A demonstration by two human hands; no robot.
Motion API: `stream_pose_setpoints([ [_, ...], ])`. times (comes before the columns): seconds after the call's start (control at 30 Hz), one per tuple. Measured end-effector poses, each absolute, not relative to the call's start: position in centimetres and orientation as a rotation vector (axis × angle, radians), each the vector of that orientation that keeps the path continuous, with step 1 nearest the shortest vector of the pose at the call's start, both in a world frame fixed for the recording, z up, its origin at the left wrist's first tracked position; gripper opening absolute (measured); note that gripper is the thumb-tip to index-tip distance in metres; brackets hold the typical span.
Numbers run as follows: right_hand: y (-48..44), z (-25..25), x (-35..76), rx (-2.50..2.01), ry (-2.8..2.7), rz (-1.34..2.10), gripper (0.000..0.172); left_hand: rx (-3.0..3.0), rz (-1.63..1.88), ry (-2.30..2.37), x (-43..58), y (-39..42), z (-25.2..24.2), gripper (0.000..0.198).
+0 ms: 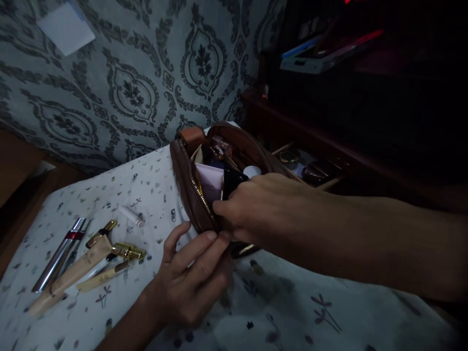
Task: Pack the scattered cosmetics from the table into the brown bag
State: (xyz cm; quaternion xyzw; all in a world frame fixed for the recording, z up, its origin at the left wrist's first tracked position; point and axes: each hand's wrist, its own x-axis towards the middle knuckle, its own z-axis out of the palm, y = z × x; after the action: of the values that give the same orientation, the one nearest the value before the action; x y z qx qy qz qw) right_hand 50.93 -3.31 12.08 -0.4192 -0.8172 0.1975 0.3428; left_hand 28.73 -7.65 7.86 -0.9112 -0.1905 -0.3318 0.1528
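Observation:
A brown cosmetic bag (190, 187) with a gold zipper stands unzipped on the patterned cloth, filled with several items. Among them I see a pale lilac tube (210, 183) and a round white lid (252, 171). The fingertips of my left hand (197, 275) press on the bag's near edge, its thumb apart from the other fingers. My right hand (252, 204) is curled over the bag's opening, close to the tube. Its fingertips are hidden, so what they hold cannot be seen.
Left of the bag lie a silver tube (60, 256), a beige squeeze tube (73, 270), gold-capped cosmetics (127, 251) and a white stick (131, 215). An open drawer (329, 184) with small items sits behind the bag. Patterned wallpaper (135, 92) and dark furniture (347, 117) rise behind.

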Motion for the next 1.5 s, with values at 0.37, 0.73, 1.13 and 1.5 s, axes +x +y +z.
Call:
stream_pose_setpoints([
  [0.37, -3.1, 14.6, 48.7, -1.211, -2.857, 0.372, 0.012, -2.626, -1.019, -0.518, 28.8, -7.5, 7.3, 0.015],
  [0.73, -3.4, 14.7, 49.8, -1.095, -2.862, 0.380, 0.016, -2.593, -0.993, -0.514, 28.7, -7.4, 7.3, 0.012],
  [1.13, -3.6, 15.9, 48.9, -1.126, -3.015, 0.339, 0.013, -2.590, -0.968, -0.537, 29.0, -7.4, 7.5, 0.012],
  [1.5, -3.9, 16.7, 49.0, -1.110, -3.139, 0.328, 0.019, -2.671, -1.003, -0.553, 28.8, -7.2, 10.0, 0.018],
])
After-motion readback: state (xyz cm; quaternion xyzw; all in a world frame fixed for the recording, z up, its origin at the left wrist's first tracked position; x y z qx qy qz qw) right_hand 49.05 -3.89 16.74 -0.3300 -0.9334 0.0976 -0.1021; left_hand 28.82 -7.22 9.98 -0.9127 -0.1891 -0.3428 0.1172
